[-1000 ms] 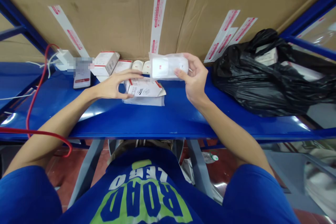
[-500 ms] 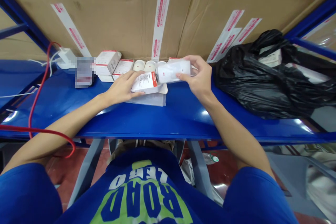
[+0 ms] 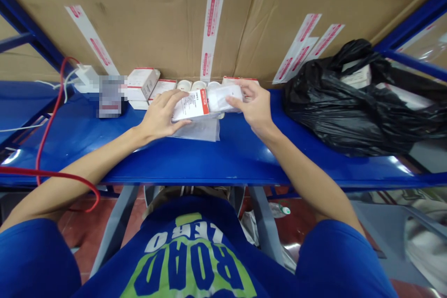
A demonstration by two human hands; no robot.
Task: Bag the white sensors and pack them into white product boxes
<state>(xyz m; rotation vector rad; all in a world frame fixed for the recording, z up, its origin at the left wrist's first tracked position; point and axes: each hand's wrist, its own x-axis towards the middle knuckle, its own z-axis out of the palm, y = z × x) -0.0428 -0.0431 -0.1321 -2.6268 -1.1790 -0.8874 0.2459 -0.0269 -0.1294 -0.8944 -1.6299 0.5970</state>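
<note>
My left hand [image 3: 161, 114] is closed round a small white and red detector box [image 3: 191, 105], fingers on top and thumb at its near side. Between the fingers and thumb of my right hand [image 3: 255, 104] is a white device in a clear plastic bag [image 3: 220, 98]. Its left end meets the right end of the box; how far it reaches inside I cannot tell. Below the box, a flat clear plastic bag [image 3: 202, 130] lies on the blue shelf. Several round white devices [image 3: 184, 85] stand in a row behind, partly hidden by the box and my hands.
White and red boxes [image 3: 141, 78] are stacked at the back left, beside a blurred dark object [image 3: 111, 95] and a white plug [image 3: 88, 77]. A red cable [image 3: 47, 135] crosses the left side. A black plastic bag [image 3: 331, 102] bulges at the right, against tall cardboard [image 3: 146, 18].
My right hand has moved left with the bagged white device, bringing its end to the box's end. My left hand has tilted the box so its printed face shows more.
</note>
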